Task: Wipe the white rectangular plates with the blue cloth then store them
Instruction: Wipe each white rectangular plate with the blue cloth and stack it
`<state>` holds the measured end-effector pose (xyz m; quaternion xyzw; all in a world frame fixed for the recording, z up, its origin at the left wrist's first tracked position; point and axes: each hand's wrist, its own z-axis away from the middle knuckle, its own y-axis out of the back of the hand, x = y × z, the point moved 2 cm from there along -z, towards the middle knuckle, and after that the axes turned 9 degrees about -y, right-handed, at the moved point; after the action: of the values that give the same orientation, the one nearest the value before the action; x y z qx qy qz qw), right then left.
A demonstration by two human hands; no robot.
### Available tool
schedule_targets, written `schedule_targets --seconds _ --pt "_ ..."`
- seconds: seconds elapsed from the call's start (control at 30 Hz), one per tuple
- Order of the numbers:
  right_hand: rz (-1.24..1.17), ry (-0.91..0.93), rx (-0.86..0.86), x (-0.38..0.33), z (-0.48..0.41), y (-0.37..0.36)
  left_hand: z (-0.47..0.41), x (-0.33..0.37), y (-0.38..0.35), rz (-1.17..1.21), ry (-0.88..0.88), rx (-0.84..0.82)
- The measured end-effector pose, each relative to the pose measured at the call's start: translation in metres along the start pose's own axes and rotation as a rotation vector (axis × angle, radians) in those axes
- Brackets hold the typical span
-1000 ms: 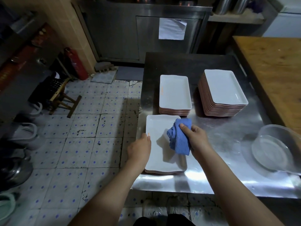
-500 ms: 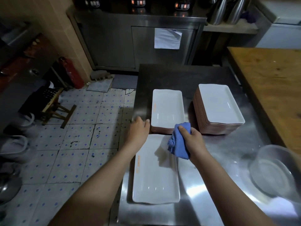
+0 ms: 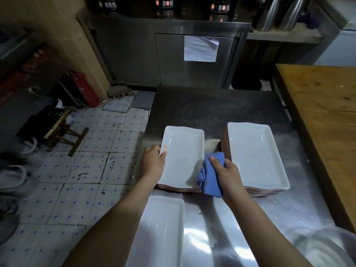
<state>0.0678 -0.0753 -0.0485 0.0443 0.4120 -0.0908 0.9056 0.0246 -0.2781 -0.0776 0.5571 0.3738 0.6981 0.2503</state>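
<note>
The left grip [image 3: 153,163] pinches the left rim of the top plate [image 3: 183,157] on the left stack [image 3: 179,189], thumb over the edge; the right grip [image 3: 228,171] is curled round the bunched cloth [image 3: 209,179], which sits at that stack's right rim, in the gap before the right stack [image 3: 256,157]; a single plate [image 3: 161,228] lies flat nearer the person on the surface [image 3: 212,112], close to its left edge. Risks, as I judge them: lifted by one rim alone, the glazed top plate could slip or tilt and knock its stack; the cloth-filled grip offers poor purchase for a second hold; a forearm could nudge the single plate off the edge. Count: two stacks, the right one taller, the plates in each too tightly packed to number; one single plate; one cloth; one bowl [image 3: 327,247]; two grips.
</note>
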Motion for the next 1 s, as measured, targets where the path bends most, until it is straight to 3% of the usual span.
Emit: schedule_targets --seconds 0.13,0.47,0.63,0.77,0.87,1.0 --pt "0.0 0.006 0.013 -0.005 0.0 0.002 0.002 0.006 0.01 0.072 0.0 0.067" --pt "0.052 0.161 0.034 -0.037 0.049 0.014 0.025 0.014 0.046 0.582 0.147 0.067" --pt "0.01 0.205 -0.117 -0.046 0.106 0.001 0.079 0.025 0.07 0.841 0.19 -0.005" --pt "0.146 0.233 -0.245 -0.035 0.146 -0.033 0.122 0.029 0.078 0.951 0.251 -0.139" --pt "0.378 0.294 -0.154 -0.011 0.164 -0.056 0.151 0.031 0.089 1.016 0.308 -0.185" --pt "0.753 0.638 0.132 0.016 0.189 -0.063 0.192 0.024 0.105 1.155 0.245 -0.233"
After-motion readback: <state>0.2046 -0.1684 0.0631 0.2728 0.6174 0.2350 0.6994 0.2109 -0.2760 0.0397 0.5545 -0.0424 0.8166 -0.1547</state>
